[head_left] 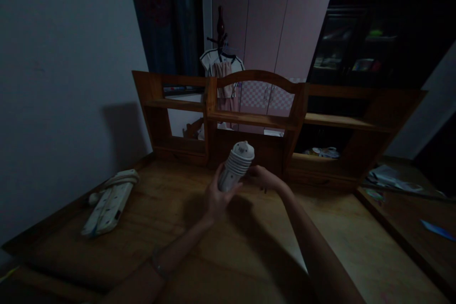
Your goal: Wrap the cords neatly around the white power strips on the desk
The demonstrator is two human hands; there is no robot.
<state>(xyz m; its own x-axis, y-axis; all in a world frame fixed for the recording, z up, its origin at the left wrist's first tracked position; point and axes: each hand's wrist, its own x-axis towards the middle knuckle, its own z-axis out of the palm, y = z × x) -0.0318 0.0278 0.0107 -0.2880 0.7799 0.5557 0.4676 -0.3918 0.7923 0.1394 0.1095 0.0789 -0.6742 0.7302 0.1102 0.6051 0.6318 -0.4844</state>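
A white ribbed cylinder [236, 164], shaped like a large lamp bulb base with a rounded cap, is held tilted above the wooden desk [171, 228]. My left hand [215, 198] is wrapped round its lower part. My right hand [262, 178] is just right of it, fingers curled and touching its side near the bottom. The light is dim and fine details of the object are hard to read.
A white power strip [109, 202] with its cable lies at the desk's left. A wooden shelf unit [256, 118] stands at the back of the desk, with papers [322, 152] in a lower compartment. More papers [390, 176] lie at the right. A wall is close on the left.
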